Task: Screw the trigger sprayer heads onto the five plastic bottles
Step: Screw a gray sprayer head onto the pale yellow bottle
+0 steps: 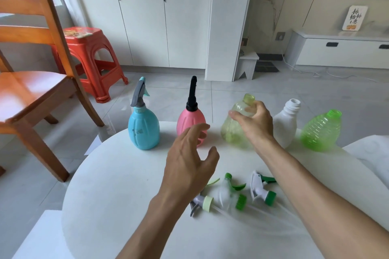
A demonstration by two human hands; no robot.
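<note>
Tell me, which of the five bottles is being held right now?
The pale yellow-green bottle, third from the left: the right hand grips its shoulder. The other four stand untouched.

Wooden chair (pixel 31 82), red stool (pixel 90 57), white cabinets (pixel 147 17).

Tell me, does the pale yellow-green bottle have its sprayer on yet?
Not yet. The pale yellow-green bottle has a bare, open neck, gripped near the top by the right hand. Three loose sprayer heads lie on the table.
</note>
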